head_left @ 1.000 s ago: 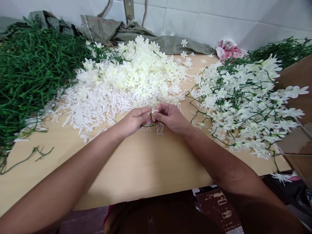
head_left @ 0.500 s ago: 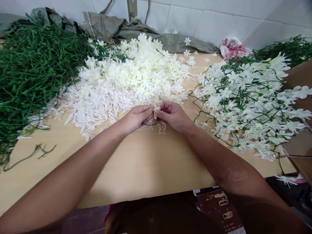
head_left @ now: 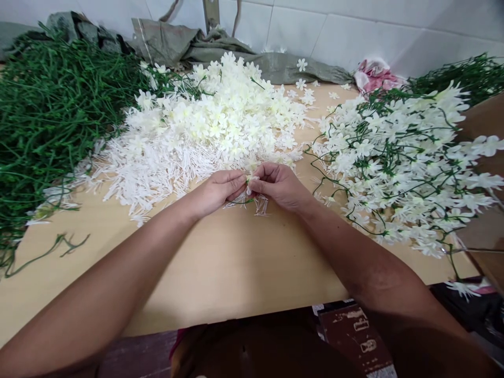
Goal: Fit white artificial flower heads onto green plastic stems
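White flower (head_left: 253, 181) pinched in right grip (head_left: 281, 187), green stem (head_left: 248, 201) just beside, pinched in left grip (head_left: 218, 190)

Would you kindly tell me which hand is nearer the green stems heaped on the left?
Left. The left hand is to the right of the green stems, apart from them; the right hand is farther right.

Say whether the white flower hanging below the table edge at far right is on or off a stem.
On: a green stem runs off the table down to the white flower.

Pink-white cloth (head_left: 377, 77) by tiled wall (head_left: 354, 39).
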The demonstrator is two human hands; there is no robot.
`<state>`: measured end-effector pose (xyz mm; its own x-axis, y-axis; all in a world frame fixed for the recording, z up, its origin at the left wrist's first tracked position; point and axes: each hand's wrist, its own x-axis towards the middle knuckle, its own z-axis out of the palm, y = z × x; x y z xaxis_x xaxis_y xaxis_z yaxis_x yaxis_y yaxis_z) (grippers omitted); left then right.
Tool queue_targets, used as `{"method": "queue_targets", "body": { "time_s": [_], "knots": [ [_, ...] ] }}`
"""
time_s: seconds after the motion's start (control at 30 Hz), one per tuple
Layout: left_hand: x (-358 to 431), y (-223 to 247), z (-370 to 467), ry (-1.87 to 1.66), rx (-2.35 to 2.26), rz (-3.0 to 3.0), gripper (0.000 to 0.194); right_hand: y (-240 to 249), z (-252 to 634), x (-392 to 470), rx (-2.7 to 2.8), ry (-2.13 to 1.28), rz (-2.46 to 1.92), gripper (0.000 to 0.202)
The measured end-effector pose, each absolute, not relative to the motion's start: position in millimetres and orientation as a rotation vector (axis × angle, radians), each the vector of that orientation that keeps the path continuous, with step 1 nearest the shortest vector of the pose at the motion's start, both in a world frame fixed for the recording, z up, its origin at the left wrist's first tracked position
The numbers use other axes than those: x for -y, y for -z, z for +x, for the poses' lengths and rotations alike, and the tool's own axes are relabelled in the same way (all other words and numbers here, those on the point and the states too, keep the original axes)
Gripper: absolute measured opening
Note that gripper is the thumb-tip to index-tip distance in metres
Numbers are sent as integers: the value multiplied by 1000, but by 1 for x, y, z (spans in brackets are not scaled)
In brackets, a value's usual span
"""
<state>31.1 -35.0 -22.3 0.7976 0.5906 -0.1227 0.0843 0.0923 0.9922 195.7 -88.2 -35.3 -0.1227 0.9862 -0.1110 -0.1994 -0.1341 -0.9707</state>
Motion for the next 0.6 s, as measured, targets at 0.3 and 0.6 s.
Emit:
{"method": "queue_targets", "body": {
  "time_s": [0.3,0.6],
  "knots": [
    [31,24,32,-355,-508,1452,56,35,196,86,1076,-1542,-1082,41],
    [32,23,31,-331,-513,1423,56,38,194,87,1046,-1516,-1111,41]
  ]
}}
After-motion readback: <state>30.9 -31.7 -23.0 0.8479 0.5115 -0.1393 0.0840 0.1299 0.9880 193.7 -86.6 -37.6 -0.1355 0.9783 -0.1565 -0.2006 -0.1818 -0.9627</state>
